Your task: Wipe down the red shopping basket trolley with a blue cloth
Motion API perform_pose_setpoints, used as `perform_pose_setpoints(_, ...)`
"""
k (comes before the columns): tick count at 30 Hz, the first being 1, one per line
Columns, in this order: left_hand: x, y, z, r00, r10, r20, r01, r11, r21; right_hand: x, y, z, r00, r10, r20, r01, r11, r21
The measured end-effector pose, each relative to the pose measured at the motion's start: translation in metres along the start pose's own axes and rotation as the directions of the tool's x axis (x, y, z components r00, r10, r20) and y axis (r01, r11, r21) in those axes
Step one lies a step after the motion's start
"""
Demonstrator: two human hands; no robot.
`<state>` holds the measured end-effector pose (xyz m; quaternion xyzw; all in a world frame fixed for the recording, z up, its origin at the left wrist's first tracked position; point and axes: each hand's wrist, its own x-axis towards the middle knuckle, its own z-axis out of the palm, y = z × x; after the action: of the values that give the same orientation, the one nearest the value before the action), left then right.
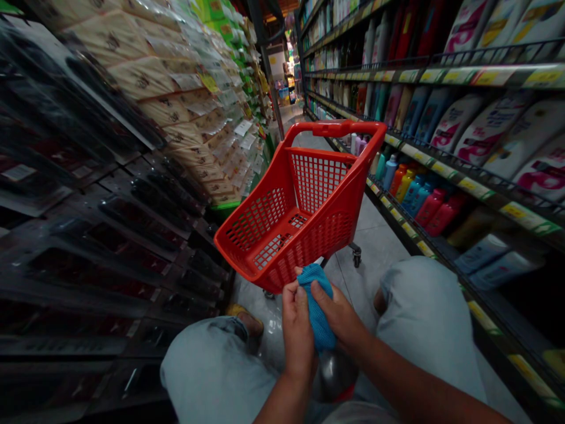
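A blue textured cloth (318,312) is held up between both hands, just in front of my knees. My left hand (296,312) pinches its left edge near the top, fingers closed. On the other side, my right hand (339,312) grips the cloth with the thumb lying across its face. Below the cloth, a dark rounded shiny object (338,372) with a bit of red at its base rests near my lap; its kind is unclear. Right beyond my hands stands a red plastic shopping cart (286,235), its basket showing a bare slotted bottom.
Shelves (441,147) of bottles run along the right. Stacked tissue packs (176,106) and hanging dark packages (110,235) line the left. Grey tiled floor (366,229) lies between. A cart wheel (356,257) is close to my right knee (424,318).
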<state>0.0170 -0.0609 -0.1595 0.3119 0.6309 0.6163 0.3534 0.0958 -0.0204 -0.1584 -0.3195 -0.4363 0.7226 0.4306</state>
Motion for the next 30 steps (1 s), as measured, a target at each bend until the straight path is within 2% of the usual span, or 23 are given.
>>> perform_pose_setpoints(3, 0.003, -0.008, -0.006, 0.996, 0.075, -0.037, -0.072, 0.994, 0.080, 0.002, 0.008, 0.001, 0.994, -0.031, -0.109, 0.029, 0.999, -0.018)
perform_pose_setpoints(5, 0.002, -0.014, -0.009, 0.982, 0.186, -0.035, -0.177, 0.968, 0.178, 0.006, 0.012, 0.001, 0.988, -0.013, -0.152, 0.011, 1.000, -0.016)
perform_pose_setpoints(8, -0.005, -0.023, -0.011, 0.932, 0.359, 0.059, -0.359, 0.881, 0.308, 0.010, 0.014, 0.003, 0.978, 0.001, -0.211, -0.006, 1.000, -0.022)
perform_pose_setpoints(11, -0.010, -0.030, -0.010, 0.900, 0.422, 0.110, -0.432, 0.829, 0.357, 0.010, 0.013, 0.008, 0.965, -0.090, -0.244, 0.071, 0.994, -0.085)
perform_pose_setpoints(13, -0.009, -0.031, -0.010, 0.901, 0.421, 0.109, -0.430, 0.826, 0.365, 0.008, 0.012, 0.011, 0.959, -0.164, -0.230, 0.135, 0.982, -0.135)
perform_pose_setpoints(17, -0.004, -0.028, -0.011, 0.910, 0.410, 0.064, -0.403, 0.837, 0.370, 0.009, 0.011, 0.013, 0.955, -0.211, -0.208, 0.183, 0.972, -0.146)
perform_pose_setpoints(19, -0.002, -0.025, -0.013, 0.919, 0.387, 0.069, -0.386, 0.851, 0.356, 0.011, 0.010, 0.012, 0.944, -0.256, -0.208, 0.214, 0.955, -0.204)
perform_pose_setpoints(23, 0.002, -0.017, -0.018, 0.942, 0.326, 0.075, -0.331, 0.873, 0.357, 0.015, 0.011, 0.006, 0.943, -0.309, -0.120, 0.264, 0.920, -0.291)
perform_pose_setpoints(25, 0.007, -0.010, -0.022, 0.926, 0.372, 0.068, -0.368, 0.843, 0.393, 0.016, 0.011, 0.002, 0.951, -0.299, -0.074, 0.267, 0.921, -0.284)
perform_pose_setpoints(26, 0.011, -0.005, -0.025, 0.906, 0.411, 0.099, -0.414, 0.813, 0.411, 0.016, 0.010, -0.001, 0.954, -0.297, -0.049, 0.272, 0.921, -0.280)
perform_pose_setpoints(28, 0.020, 0.006, -0.031, 0.854, 0.465, 0.234, -0.520, 0.744, 0.420, 0.016, 0.007, -0.007, 0.955, -0.296, 0.023, 0.291, 0.916, -0.277)
perform_pose_setpoints(30, 0.029, 0.018, -0.038, 0.812, 0.443, 0.380, -0.575, 0.720, 0.390, 0.016, 0.003, -0.013, 0.951, -0.293, 0.093, 0.308, 0.911, -0.276)
